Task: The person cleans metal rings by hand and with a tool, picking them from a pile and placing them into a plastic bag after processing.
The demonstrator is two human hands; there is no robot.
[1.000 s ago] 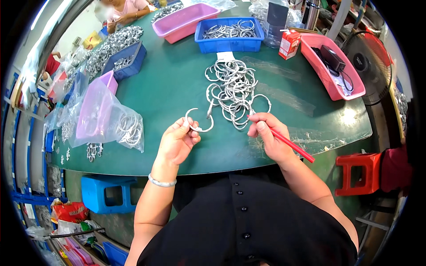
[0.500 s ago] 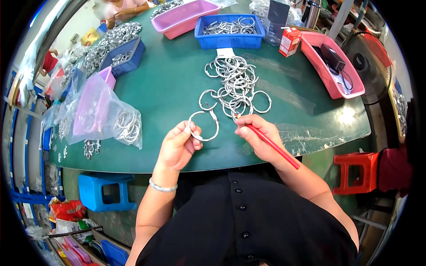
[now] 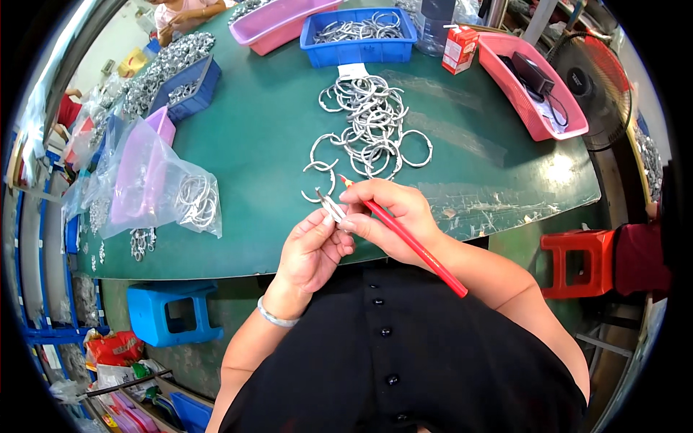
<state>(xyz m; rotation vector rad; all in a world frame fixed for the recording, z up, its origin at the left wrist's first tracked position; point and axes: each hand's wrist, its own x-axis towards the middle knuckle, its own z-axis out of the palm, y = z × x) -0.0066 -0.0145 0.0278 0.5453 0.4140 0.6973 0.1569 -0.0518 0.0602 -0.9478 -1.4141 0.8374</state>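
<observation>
We see a silver ring (image 3: 333, 210) held up just in from the near edge of the green worktop (image 3: 253, 144), with its thin side turned to us. The left hand (image 3: 309, 249) pinches it between thumb and finger, maybe so it can't slip. The right hand (image 3: 397, 220) is closed around a red pencil (image 3: 419, 247), and its fingertips seem to touch the ring too. The pencil's tip pokes out in front and its long end leans back by the wrist, which may leave those fingertips free.

Just past the hands, a ring pile (image 3: 372, 115) lies within easy reach. Toward the far edge, a blue tray (image 3: 359, 54) holds more rings, perhaps so they can't roll about. Near the right edge sits a pink basket (image 3: 520, 97).

The red carton (image 3: 460, 49) beside it has print too small for us to read. We can't make out any words on the white slip (image 3: 352, 71) by the pile, or the pencil's tiny marks.
</observation>
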